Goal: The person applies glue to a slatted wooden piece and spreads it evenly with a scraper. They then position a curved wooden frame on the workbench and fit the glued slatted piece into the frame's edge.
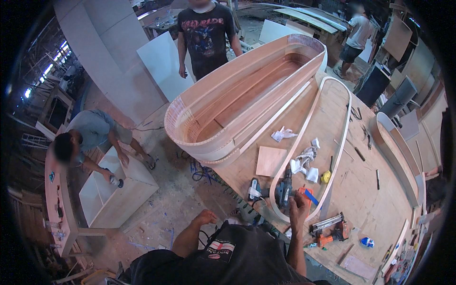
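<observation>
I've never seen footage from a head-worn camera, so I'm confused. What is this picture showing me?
There's no machine here: a person works bare-handed, and a wide fisheye camera on their head looks down, which bends straight edges. The forearms below are the wearer's own. On the wooden table stands a long oval wooden tub. Nearer are a pale oval hoop, a drill, white cloths and a yellow tape measure. The right hand is at the hoop's near end; whether it grips anything is unclear. The left hand is away from the table, with nothing visible in it.
</observation>
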Available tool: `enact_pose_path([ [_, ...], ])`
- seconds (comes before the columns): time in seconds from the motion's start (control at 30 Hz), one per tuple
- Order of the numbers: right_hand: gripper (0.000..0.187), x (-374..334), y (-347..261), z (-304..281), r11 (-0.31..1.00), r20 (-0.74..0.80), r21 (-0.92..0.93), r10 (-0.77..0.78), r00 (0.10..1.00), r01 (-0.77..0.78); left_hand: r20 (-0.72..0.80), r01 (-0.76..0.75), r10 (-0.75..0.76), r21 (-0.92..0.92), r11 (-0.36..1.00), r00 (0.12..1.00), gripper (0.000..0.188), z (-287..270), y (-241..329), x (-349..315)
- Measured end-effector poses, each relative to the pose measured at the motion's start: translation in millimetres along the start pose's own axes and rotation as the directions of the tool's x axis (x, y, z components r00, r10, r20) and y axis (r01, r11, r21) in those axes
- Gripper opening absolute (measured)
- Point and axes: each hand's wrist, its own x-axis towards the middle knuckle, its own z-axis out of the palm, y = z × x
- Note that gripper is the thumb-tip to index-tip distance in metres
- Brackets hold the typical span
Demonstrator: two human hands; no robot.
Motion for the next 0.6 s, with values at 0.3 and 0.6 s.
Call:
enact_pose_path([
  [0.3,0.035,85,-131,-36,0.982,0.094,-0.191,0.022,0.995,-0.004,0.008,0.026,-0.026,0.059,0.998,1.0,0.029,14,13,4],
  [0.6,0.03,101,-216,-8,0.627,0.404,-0.638,-0.22,0.888,0.446,0.135,-0.199,0.155,0.428,0.882,0.979,0.026,12,-15,32],
])
